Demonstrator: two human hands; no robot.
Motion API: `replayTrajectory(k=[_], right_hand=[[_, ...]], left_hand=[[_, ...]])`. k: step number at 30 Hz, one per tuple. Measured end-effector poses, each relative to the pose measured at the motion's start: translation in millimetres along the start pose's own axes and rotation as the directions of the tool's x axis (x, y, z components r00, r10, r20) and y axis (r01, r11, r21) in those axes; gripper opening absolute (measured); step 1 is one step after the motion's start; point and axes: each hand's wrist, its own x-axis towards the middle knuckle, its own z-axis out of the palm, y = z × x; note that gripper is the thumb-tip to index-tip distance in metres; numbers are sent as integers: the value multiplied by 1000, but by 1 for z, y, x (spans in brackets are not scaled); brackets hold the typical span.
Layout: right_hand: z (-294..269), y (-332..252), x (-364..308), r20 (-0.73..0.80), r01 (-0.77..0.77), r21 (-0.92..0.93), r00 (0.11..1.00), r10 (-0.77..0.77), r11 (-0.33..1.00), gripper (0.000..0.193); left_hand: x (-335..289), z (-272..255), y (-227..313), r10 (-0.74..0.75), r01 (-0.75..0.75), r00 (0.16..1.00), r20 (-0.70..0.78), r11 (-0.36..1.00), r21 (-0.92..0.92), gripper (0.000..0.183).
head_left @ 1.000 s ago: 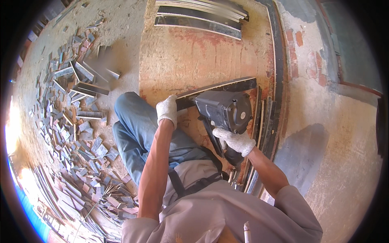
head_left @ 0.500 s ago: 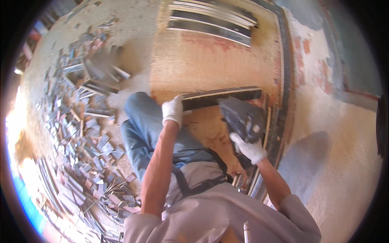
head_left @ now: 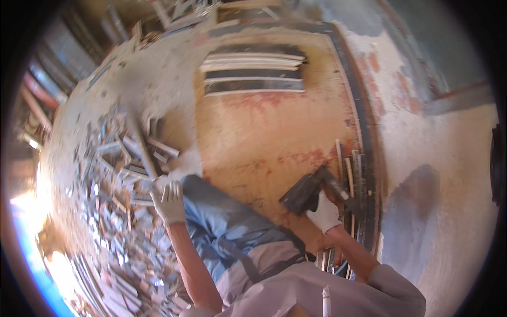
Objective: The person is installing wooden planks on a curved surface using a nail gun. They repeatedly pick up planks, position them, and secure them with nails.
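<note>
My left hand, in a white glove, is out beyond my left knee with its fingers stretched and spread. Just past its fingertips a motion-blurred long dark strip stands at a slant over the scrap; whether it touches the fingers I cannot tell. My right hand, also gloved, is closed round a dark power tool that looks like a nail gun. It is held low over the right side of the wooden board. Part of its grip is hidden by the glove.
Strips with pale edges lie stacked at the board's far end. More long strips line its right edge, next to a worn wall. Scrap pieces cover the floor on my left. A blue hose shows near my right forearm.
My left hand has let go of the dark strip it held across the board and moved left, fingers now spread. The tool in my right hand has turned. My view has shifted.
</note>
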Motion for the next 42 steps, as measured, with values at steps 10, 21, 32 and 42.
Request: replayTrajectory(k=[10, 21, 32, 42], right_hand=[[-137, -67, 243, -332, 296, -210, 875, -353, 932, 94], [-140, -118, 386, -193, 389, -515, 816, -545, 764, 65], [-85, -52, 238, -183, 697, -172, 672, -718, 696, 25], [-17, -9, 169, -483, 564, 263, 780, -399, 783, 43]], left_hand=[[-71, 58, -156, 176, -656, 696, 696, -239, 716, 18], [-57, 46, -141, 245, -590, 771, 588, -74, 804, 24], [-57, 62, -135, 369, -501, 822, 433, 108, 859, 58], [-10, 66, -151, 382, -352, 822, 422, -242, 904, 43]])
